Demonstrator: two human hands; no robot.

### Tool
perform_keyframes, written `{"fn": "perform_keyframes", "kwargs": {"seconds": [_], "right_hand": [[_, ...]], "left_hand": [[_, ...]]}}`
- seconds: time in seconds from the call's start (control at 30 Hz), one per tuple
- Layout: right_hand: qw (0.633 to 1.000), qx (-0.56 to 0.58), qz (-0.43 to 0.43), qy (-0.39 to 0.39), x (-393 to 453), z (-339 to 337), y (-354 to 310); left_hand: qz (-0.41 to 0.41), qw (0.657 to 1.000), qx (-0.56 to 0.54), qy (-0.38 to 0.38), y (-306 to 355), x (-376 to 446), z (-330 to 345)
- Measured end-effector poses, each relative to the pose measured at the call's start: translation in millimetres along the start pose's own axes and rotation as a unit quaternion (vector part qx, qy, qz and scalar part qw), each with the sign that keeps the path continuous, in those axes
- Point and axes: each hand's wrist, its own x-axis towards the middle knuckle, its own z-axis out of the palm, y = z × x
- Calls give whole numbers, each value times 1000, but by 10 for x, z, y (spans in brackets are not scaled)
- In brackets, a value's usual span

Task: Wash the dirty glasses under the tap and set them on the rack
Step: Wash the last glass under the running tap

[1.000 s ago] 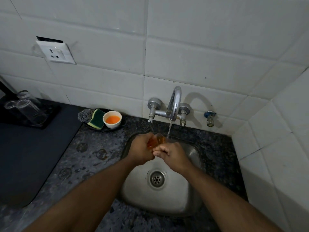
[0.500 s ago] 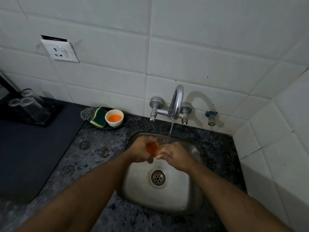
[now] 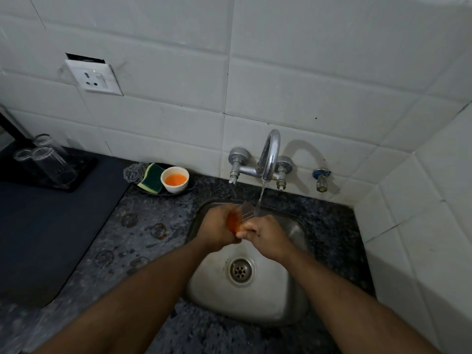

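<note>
Nearest, the stainless sink showed a smooth, dull-shining basin with a round perforated drain, sunk into a speckled dark stone tabletop marked with faint rings. Over the basin's far half both hands met around one glass: the left hand was wrapped closed round its orange-tinted body, and the right hand was curled shut against its lower end, fingers pressed to it. The glass was clear and tilted, its open end under the thin stream from the curved chrome tap. By my reading this glass was mid-rinse, with orange residue not yet gone, so setting it down was still to come. Toward the tabletop's far left corner, three clear cylindrical glasses stood on a dark tray-like rack, seemingly done. Against the far edge sat a green-and-yellow sponge beside a small white bowl of orange liquid
</note>
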Motion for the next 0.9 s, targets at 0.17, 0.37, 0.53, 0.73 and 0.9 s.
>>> {"fn": "perform_keyframes", "kwargs": {"seconds": [0.17, 0.37, 0.53, 0.73, 0.9], "right_hand": [[996, -46, -9, -74, -15, -112, 10], [996, -54, -8, -69, 27, -75, -12], [998, -21, 5, -58, -23, -48, 1], [990, -79, 16, -115, 45, -98, -1], [997, 1, 19, -69, 25, -46, -39]], "left_hand": [[11, 999, -25, -17, 23, -54, -29], [-10, 999, -22, -33, 19, -39, -46], [27, 998, -20, 56, 19, -120, 57], [-21, 999, -20, -35, 15, -92, -14], [19, 997, -24, 77, 15, -112, 76]]}}
